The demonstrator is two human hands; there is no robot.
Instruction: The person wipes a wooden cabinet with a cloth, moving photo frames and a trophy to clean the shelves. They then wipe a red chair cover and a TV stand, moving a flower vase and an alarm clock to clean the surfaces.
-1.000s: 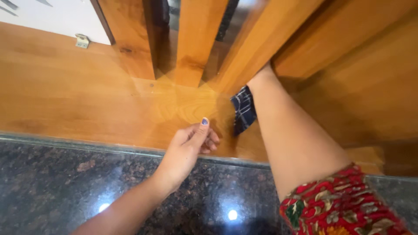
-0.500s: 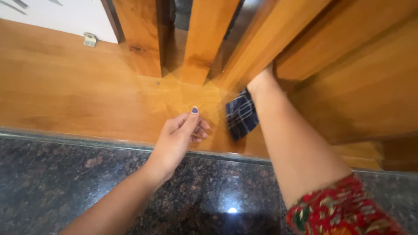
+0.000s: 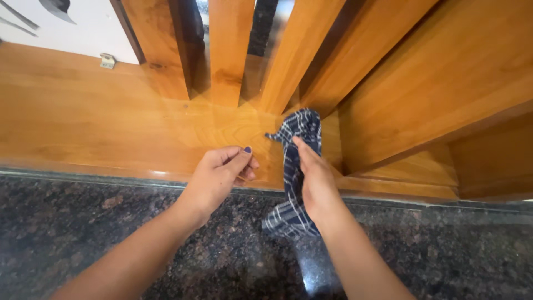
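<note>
Both bare forearms reach forward from the lower edge. The left hand (image 3: 219, 173) is loosely curled, thumb against fingertips (one nail painted dark), holding nothing. The right hand (image 3: 313, 186) is extended, its grip closed, fingers pointing ahead.

We cannot see the palm of our right hand (image 3: 315, 186), which faces away, and it covers the middle of the checked cloth (image 3: 297, 166), so the grip itself stays hidden. Our left hand (image 3: 219, 175) curls its fingers (image 3: 236, 161) over whatever lies inside. Both forearms and the wooden slats (image 3: 230, 50) run off the frame's edges.
</note>
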